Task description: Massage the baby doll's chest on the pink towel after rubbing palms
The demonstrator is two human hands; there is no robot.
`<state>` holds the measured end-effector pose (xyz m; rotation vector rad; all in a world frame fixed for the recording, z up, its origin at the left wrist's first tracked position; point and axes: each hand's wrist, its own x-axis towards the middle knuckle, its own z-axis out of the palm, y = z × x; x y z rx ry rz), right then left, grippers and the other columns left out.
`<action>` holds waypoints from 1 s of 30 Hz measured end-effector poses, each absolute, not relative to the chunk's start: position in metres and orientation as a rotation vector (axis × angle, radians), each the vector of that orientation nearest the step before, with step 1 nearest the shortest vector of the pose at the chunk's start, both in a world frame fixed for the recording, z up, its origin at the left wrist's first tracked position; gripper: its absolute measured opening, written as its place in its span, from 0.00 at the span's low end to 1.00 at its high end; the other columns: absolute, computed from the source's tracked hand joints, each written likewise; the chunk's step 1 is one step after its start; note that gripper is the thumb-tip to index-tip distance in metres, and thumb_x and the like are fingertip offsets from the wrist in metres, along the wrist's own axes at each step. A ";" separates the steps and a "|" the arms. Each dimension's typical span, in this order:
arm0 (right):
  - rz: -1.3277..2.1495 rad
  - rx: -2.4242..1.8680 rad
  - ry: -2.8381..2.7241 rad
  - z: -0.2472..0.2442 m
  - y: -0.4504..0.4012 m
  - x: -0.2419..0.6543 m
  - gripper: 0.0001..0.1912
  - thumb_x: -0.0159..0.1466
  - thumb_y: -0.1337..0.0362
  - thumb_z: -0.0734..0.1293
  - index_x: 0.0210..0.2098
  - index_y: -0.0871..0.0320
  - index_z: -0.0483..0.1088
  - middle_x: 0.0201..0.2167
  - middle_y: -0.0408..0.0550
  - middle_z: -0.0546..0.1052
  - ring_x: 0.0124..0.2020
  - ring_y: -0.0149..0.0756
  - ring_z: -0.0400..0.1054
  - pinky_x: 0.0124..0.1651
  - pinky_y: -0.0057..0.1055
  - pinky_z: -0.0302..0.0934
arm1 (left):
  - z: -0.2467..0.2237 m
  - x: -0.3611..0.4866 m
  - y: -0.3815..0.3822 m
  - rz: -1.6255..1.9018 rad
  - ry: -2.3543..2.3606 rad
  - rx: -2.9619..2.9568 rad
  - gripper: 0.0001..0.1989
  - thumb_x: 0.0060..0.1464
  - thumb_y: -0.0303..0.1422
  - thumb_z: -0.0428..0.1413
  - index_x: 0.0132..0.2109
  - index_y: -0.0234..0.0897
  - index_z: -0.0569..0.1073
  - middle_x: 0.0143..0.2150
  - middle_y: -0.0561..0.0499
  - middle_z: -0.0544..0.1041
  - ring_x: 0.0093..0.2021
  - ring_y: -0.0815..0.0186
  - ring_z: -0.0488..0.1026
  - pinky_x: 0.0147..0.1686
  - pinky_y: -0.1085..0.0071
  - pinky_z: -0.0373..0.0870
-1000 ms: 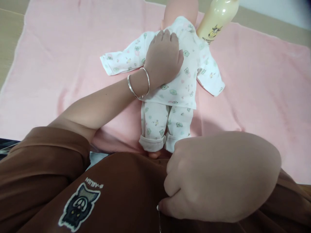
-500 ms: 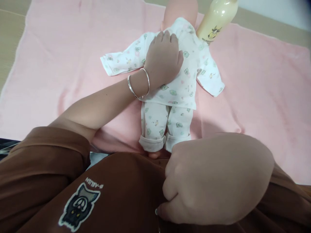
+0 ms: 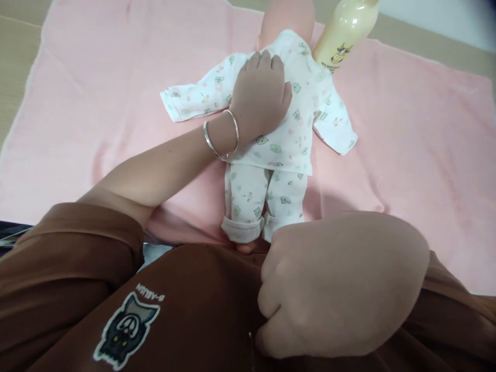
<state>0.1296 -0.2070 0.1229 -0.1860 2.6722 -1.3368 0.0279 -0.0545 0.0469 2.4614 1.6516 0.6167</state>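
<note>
A baby doll point(image 3: 289, 20) lies on a pink blanket point(image 3: 406, 155), its face not in view, dressed in a white patterned top point(image 3: 294, 134) and matching trousers point(image 3: 284, 194) with rolled cuffs. My left hand point(image 3: 263, 93), with two silver bangles at the wrist, rests flat on the upper part of the top, fingers slightly apart and holding nothing. Close to the camera, in front of my brown shirt, my right hand point(image 3: 333, 289) is curled with its fingers bent in, near the doll's feet. What it may hold is hidden, though a thin pale thing shows by its fingertips.
A pale yellow bottle point(image 3: 344, 31) with a cow picture lies or stands beside the doll's head and right shoulder area, at the top of the view. A wooden surface point(image 3: 13, 62) shows beyond the blanket's edge.
My right hand has shifted slightly to the left. My left hand and the doll have stayed in place.
</note>
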 end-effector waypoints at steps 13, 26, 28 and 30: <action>-1.350 -0.204 2.556 0.132 -0.188 0.116 0.13 0.69 0.71 0.64 0.47 0.53 0.76 0.40 0.38 0.82 0.35 0.30 0.72 0.38 0.31 0.62 | 0.046 0.031 -0.051 0.579 1.667 2.443 0.22 0.67 0.31 0.42 0.61 0.20 0.65 0.62 0.31 0.67 0.65 0.43 0.62 0.65 0.50 0.57; -1.365 -0.262 2.469 0.128 -0.187 0.114 0.12 0.67 0.71 0.63 0.44 0.53 0.76 0.39 0.41 0.82 0.33 0.35 0.71 0.32 0.35 0.57 | 0.047 0.033 -0.053 0.569 1.682 2.418 0.21 0.67 0.30 0.42 0.61 0.20 0.65 0.62 0.31 0.67 0.66 0.43 0.61 0.65 0.51 0.57; -1.373 -0.291 2.479 0.128 -0.188 0.114 0.11 0.67 0.70 0.63 0.43 0.53 0.77 0.38 0.41 0.81 0.32 0.34 0.70 0.32 0.35 0.57 | 0.047 0.033 -0.052 0.576 1.682 2.418 0.21 0.67 0.30 0.42 0.60 0.20 0.66 0.62 0.31 0.67 0.66 0.42 0.61 0.65 0.51 0.57; -1.373 -0.290 2.484 0.128 -0.189 0.115 0.11 0.67 0.70 0.63 0.43 0.54 0.77 0.36 0.42 0.81 0.32 0.34 0.70 0.31 0.35 0.57 | 0.047 0.032 -0.051 0.584 1.673 2.415 0.22 0.67 0.30 0.43 0.61 0.20 0.65 0.62 0.30 0.67 0.66 0.42 0.61 0.65 0.50 0.57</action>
